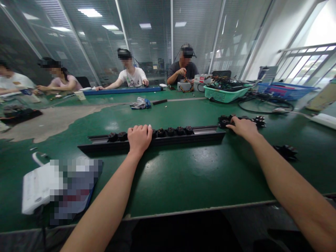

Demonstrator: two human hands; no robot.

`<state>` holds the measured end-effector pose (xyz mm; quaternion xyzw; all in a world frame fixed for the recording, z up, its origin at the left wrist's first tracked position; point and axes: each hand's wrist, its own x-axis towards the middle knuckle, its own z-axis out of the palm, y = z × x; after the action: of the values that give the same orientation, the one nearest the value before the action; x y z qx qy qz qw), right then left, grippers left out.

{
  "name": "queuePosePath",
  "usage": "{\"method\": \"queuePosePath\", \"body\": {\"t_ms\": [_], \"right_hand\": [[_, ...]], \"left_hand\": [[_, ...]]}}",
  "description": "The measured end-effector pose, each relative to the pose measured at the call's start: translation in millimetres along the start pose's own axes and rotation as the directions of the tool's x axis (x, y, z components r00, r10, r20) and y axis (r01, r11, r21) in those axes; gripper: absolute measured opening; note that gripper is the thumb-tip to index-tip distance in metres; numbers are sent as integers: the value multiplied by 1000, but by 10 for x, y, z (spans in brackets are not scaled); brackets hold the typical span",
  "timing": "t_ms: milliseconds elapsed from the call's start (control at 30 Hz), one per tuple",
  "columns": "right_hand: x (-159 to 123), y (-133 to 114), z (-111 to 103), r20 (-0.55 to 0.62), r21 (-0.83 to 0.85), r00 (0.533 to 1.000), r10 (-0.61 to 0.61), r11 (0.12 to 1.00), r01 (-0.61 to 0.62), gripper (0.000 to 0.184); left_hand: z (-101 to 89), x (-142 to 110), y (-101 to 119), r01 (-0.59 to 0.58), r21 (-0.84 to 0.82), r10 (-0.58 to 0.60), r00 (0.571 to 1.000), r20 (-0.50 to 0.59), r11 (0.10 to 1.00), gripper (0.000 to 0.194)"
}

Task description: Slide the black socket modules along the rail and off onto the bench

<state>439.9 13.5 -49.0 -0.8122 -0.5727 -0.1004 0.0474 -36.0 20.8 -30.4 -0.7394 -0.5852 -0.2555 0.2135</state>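
A long black channel-shaped rail [183, 140] lies across the green table, with several small black round parts [170, 131] standing in a row inside it. My left hand [140, 138] is closed over the rail left of its middle, hiding some of the parts. Beyond the rail's right end, my right hand [243, 126] rests at a cluster of black finned parts [224, 121], its thumb and forefinger bent around one; the other fingers are partly hidden. More finned pieces [259, 121] show just right of that hand. Another black finned part [286, 152] lies beside my right forearm.
A white box with a cable [35, 189] and a blurred packet [78, 196] lie at front left. Gloves [140, 103] and a short black bar [160, 102] lie behind the rail. A green basket of cables [223, 94] stands at back right. Several people sit across the table.
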Motion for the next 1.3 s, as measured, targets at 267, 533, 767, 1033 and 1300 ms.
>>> {"method": "queuePosePath", "body": {"t_ms": [267,533,767,1033,1300], "right_hand": [[7,175,181,-134,110,988,80,992,-65,51],[-258,-518,-343,-427,197,891,-154,946,258,57],[-669,-1491,-473,-291,330,728,-621,649,686,41],[-608,-1706,-479,-49,477,870,-491,754,452,31],[-714,-1749,-327,-240,583,888,-393,672,456,27]], "left_hand": [[0,-7,1,-12,35,13,1000,-13,999,52],[-19,-8,26,12,5,-12,1000,17,1000,52],[-19,-7,28,6,21,-7,1000,16,1000,52],[-26,-8,26,13,8,-13,1000,18,1000,51],[-31,-6,31,23,-23,-23,1000,19,999,51]]}}
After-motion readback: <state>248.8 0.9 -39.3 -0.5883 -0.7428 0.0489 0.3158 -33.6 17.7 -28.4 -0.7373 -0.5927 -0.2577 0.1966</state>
